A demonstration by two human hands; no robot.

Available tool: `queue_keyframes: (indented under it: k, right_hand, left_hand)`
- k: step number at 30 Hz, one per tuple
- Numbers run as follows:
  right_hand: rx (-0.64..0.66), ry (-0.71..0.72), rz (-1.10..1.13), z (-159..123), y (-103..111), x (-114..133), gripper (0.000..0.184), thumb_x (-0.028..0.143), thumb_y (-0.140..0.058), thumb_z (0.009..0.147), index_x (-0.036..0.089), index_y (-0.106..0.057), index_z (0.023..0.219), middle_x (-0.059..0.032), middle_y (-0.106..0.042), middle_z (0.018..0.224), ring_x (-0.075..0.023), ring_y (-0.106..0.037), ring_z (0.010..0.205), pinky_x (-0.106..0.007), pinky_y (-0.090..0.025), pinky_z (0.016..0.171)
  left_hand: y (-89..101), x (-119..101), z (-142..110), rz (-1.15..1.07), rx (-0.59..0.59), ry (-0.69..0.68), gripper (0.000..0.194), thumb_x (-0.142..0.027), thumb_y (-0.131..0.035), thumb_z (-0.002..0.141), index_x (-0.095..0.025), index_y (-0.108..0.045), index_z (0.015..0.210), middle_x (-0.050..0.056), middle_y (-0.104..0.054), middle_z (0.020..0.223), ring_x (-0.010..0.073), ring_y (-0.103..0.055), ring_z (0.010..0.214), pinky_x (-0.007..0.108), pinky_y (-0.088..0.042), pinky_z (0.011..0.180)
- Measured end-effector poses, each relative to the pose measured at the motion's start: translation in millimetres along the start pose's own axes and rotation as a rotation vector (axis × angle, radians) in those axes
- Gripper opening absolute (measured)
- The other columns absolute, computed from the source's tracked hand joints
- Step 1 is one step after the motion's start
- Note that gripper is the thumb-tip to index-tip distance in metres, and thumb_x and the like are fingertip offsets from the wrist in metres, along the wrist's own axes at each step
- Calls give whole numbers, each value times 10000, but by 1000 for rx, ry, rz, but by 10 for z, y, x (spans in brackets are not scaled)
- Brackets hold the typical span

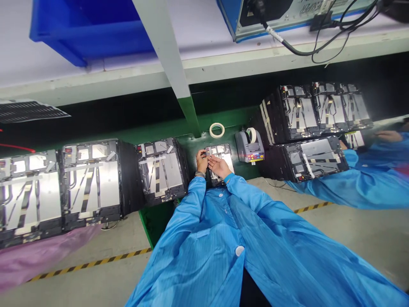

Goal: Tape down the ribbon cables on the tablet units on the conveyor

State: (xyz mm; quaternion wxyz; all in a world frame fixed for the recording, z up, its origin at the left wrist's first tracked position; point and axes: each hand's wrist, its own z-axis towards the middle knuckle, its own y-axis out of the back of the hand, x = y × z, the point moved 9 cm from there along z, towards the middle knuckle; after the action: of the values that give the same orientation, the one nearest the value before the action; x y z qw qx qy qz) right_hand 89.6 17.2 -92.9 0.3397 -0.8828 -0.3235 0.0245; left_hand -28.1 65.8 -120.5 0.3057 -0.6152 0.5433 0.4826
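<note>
Beneath the right hand (219, 166) and beside the left hand (201, 163), the device (228, 158) lies lengthwise forward, fingers part-curled, any hold unclear.

Stacked device panels (108, 187) suggest an electronics workshop.

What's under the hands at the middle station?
A flat device panel: its silver right part and top edge show. The areas beneath the left hand and right hand are covered, so I can't tell what parts sit there.
</note>
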Motion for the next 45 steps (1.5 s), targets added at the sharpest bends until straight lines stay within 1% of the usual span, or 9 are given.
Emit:
queue_keyframes:
  k: [8,14,17,20,23,29,33,40,45]
  right_hand:
    - [-17,-5,6,-11,19,-5,257,97,-548,929,216,-684,1112,-16,-778,819,-169,-721,730,-271,-580,695]
    - [-11,-16,9,2,5,-9,164,151,-558,962,214,-682,1049,-25,-772,828,-168,-712,727,-271,-581,686]
    - [-9,-22,10,15,2,-7,163,176,-541,981,209,-690,1039,-35,-772,842,-172,-707,720,-278,-581,669]
    - [-8,-31,12,16,4,-10,156,181,-553,971,208,-695,1030,-38,-769,841,-175,-699,707,-282,-579,656]
    - [-9,-32,18,10,9,-15,149,183,-567,962,209,-696,1031,-34,-771,853,-169,-694,701,-278,-576,655]
    - [-5,-33,24,-21,22,-27,172,187,-555,973,210,-698,1065,-29,-771,863,-170,-705,735,-278,-576,680]
    - [6,-36,18,-52,8,-25,171,192,-569,967,218,-697,1078,-28,-775,881,-170,-705,741,-278,-570,686]
    - [-1,-26,-3,-107,-2,-19,186,213,-577,951,229,-694,1094,-24,-768,860,-175,-699,746,-283,-551,687]
    - [-15,-28,-6,-105,-20,-8,178,211,-579,934,227,-689,1073,-33,-771,886,-177,-695,737,-291,-556,694]
  left_hand:
    - [-2,-43,-4,75,19,-33,297,-116,-679,784,-251,-728,1044,63,-610,1281,184,-644,987,310,-546,823]
    - [-4,-68,-25,72,28,-39,316,-106,-663,790,-255,-744,1057,63,-605,1277,190,-632,985,334,-559,848]
    - [-13,-140,-35,90,44,-83,332,-81,-646,796,-251,-764,1055,79,-589,1275,197,-620,986,372,-567,912]
    - [-18,-237,-39,119,51,-145,317,-57,-643,802,-246,-789,1011,93,-559,1274,214,-606,1050,401,-547,1009]
    - [-18,-266,-38,138,57,-141,285,-57,-655,817,-244,-797,977,92,-533,1256,214,-596,1071,406,-529,1051]
    - [-8,-267,-54,141,47,-143,338,-72,-666,832,-257,-762,1097,91,-530,1299,196,-589,1010,387,-544,1012]
    - [-13,-276,-61,135,51,-163,369,-53,-657,822,-257,-738,1119,94,-543,1306,200,-588,1015,381,-544,997]
    - [-9,-307,-82,120,54,-120,259,-135,-703,876,-254,-732,1105,96,-547,1337,207,-584,1027,375,-539,974]
    - [-6,-342,-107,117,56,-108,263,-118,-697,870,-253,-731,1093,95,-546,1336,214,-580,1036,382,-534,972]
